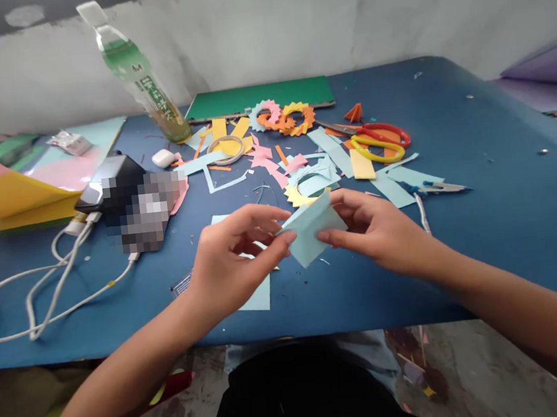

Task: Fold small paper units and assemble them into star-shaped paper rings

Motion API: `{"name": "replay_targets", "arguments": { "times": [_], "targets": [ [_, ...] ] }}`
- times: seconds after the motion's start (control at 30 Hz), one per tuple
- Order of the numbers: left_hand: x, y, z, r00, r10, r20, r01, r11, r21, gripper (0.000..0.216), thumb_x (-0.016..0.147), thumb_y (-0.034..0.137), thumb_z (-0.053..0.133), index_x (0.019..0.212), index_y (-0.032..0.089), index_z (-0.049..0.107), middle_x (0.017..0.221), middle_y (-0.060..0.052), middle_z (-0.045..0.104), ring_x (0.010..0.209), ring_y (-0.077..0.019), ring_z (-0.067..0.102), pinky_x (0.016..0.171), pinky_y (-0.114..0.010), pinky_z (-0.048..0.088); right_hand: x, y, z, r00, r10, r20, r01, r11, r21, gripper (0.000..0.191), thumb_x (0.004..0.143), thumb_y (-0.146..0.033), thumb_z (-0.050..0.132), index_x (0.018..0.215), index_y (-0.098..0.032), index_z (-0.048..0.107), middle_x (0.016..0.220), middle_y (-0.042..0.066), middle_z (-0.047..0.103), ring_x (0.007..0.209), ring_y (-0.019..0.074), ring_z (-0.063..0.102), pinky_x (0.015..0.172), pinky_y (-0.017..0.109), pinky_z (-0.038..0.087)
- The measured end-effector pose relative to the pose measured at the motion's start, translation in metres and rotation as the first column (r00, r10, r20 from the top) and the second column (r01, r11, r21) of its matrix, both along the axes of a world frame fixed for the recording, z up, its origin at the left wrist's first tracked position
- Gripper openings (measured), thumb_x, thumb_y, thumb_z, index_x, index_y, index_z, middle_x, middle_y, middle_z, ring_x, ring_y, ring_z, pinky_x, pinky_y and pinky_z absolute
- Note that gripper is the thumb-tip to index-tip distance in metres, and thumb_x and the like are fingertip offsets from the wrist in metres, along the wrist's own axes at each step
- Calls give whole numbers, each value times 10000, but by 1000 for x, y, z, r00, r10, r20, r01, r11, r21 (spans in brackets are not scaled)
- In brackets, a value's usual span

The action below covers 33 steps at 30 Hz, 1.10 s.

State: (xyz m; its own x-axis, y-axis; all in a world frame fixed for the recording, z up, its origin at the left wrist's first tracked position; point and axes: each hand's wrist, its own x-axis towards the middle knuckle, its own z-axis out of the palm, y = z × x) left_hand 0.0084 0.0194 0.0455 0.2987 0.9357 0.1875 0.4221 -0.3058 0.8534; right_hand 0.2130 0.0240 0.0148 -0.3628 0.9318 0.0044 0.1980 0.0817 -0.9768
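Between my two hands is a small folded piece of light blue paper [311,235], held just above the table. My left hand [238,252] pinches its left edge between thumb and fingers. At the right side, my right hand [367,229] grips the same paper with the thumb in front and the fingers partly hidden behind it. Under my left hand lies a light blue paper sheet [257,293], mostly covered. Just beyond the held paper sits a ring of folded paper [301,193] in yellow and light blue, partly hidden.
Scissors [381,141] with red and yellow handles lie behind my right hand, near a compass [440,187]. Folded paper rings [289,118], a tape roll [226,149] and paper scraps spread across the middle. A bottle [146,83], a black box [116,179] and white cables [65,264] stand left.
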Motion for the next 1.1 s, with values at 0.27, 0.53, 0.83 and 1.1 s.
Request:
{"name": "replay_targets", "arguments": {
  "times": [0.27, 0.53, 0.83, 1.1],
  "targets": [
    [2, -50, -18, 939, -43, -340, 163, 928, 334, 336, 820, 162, 577, 1148, 159, 506, 772, 16, 677, 583, -80, 621, 503, -158, 495, 13, -1, 18, 823, 468, 322, -410, 882, -234, 220, 869, -360, 502, 947, -185, 612, 756, -8, 582, 652, 118, 491, 571, 225, 375],
    [15, -51, -52, 738, 17, -675, 313, 877, 364, 200, 879, 219, 484, 725, 187, 607, 638, -6, 584, 579, -189, 564, 447, -280, 436, 4, 1, 19, 627, 313, 714, -314, 940, -137, 108, 812, -238, 525, 737, -194, 590, 648, -26, 593, 608, 118, 515, 533, 217, 299],
    [26, -46, -52, 733, 116, -671, 151, 933, 326, 213, 839, 278, 573, 985, 123, 575, 1001, -101, 633, 850, -246, 605, 660, -354, 532, -3, -28, -19, 509, -235, 828, -222, 894, 390, 148, 846, -271, 557, 735, -173, 565, 651, -2, 606, 611, 152, 579, 531, 249, 321],
    [34, -35, -46, 761, 44, -647, -62, 998, -5, 249, 855, 300, 559, 1074, 187, 525, 903, -38, 627, 836, -222, 615, 657, -327, 495, 3, -48, -32, 589, -416, 693, -404, 591, 698, 222, 909, -115, 411, 871, -132, 629, 732, 55, 652, 673, 153, 598, 608, 257, 398]
  ]
}}
